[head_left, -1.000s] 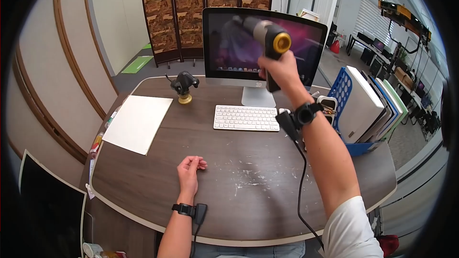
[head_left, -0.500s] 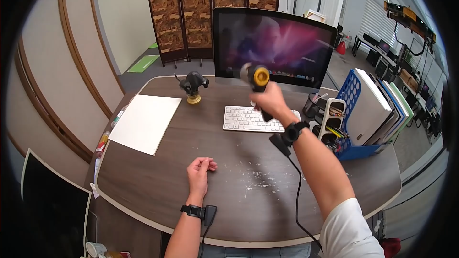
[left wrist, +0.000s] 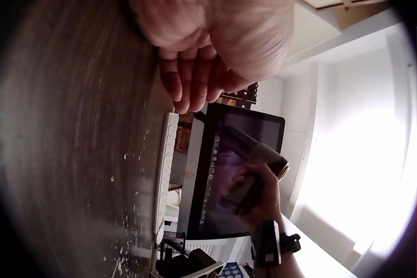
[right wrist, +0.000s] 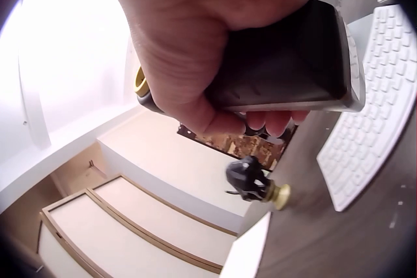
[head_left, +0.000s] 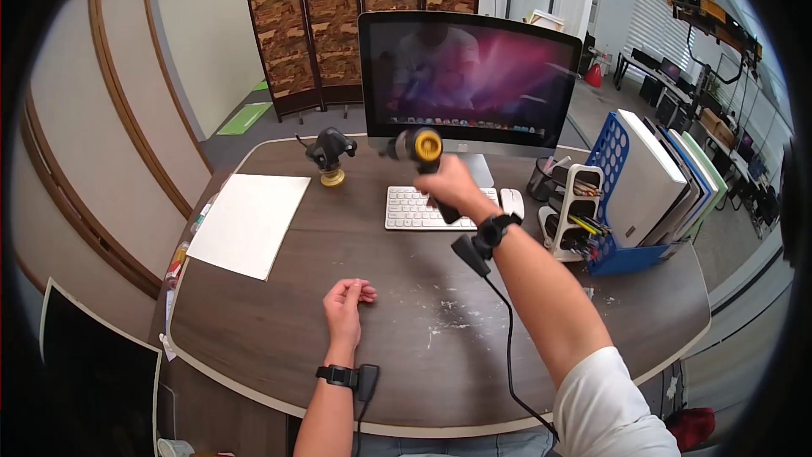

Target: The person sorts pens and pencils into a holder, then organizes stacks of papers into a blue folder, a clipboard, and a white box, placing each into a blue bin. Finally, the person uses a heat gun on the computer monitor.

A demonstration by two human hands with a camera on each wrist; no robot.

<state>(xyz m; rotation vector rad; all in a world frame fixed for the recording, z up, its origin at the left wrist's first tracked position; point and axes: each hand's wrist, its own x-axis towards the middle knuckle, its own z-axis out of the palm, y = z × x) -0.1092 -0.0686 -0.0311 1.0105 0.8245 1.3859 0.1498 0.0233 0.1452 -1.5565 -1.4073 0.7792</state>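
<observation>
My right hand [head_left: 457, 184] grips the handle of a black-and-grey pistol-shaped device [head_left: 406, 148] with a gold ring at its back. It is held up in front of the monitor's [head_left: 465, 76] lower edge, and overlaps the white keyboard [head_left: 410, 211] in the head view. The device's handle [right wrist: 280, 63] fills the palm in the right wrist view; the left wrist view shows its long nozzle pointing away from me. My left hand [head_left: 344, 305] rests on the desk [head_left: 288, 338], fingers loosely curled and holding nothing.
A black figurine [head_left: 328, 149] on a gold base stands left of the monitor, with a white sheet [head_left: 249, 224] nearer me. On the right are a mouse [head_left: 512, 202], a pen organizer [head_left: 582, 203] and a blue file rack [head_left: 630, 258]. A cable [head_left: 510, 347] hangs from my right wrist.
My right hand has brought the device down and leftward, from in front of the screen to the monitor's lower edge. My left hand stays on the desk; the head view shifts slightly.
</observation>
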